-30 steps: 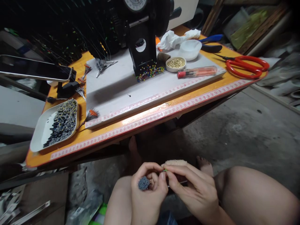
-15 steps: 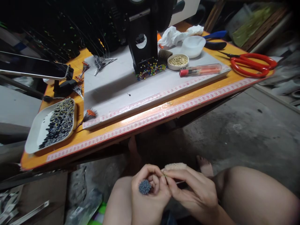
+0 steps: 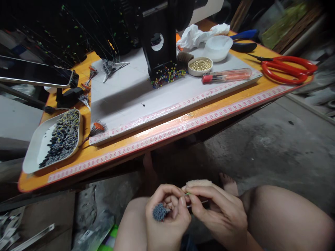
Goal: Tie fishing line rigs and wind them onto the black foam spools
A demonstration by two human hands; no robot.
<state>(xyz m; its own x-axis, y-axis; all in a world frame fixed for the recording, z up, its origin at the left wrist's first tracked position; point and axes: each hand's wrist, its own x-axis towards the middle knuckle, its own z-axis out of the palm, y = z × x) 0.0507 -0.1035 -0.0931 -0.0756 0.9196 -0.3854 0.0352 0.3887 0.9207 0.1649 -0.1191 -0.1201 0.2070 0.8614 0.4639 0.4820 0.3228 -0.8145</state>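
Note:
My left hand (image 3: 170, 226) is curled closed around a bundle of grey-blue stamens (image 3: 159, 212), whose round cluster of heads pokes out at the left of the fist. Thumb and forefinger of my right hand (image 3: 222, 212) pinch a small, thin green piece (image 3: 187, 194) right at the left fingertips. The two hands meet low in the view, between the knees. Just beyond the right fingers shows a pale, rough pad (image 3: 199, 182), mostly hidden by that hand. The stems inside the left fist cannot be seen.
On the orange table (image 3: 157, 134), a white tray (image 3: 32, 157) of loose stamens stands left. A grey-white board (image 3: 117, 108) bears coloured pins (image 3: 170, 75), a dish of gold beads (image 3: 200, 65) and a red-capped tube (image 3: 227, 75). Red-handled scissors (image 3: 288, 69) and pliers (image 3: 244, 40) lie right.
The right hand has shifted slightly right, and more of the green piece shows at its fingertips. The stamen cluster has tipped a little left in the left fist. The camera view has moved slightly.

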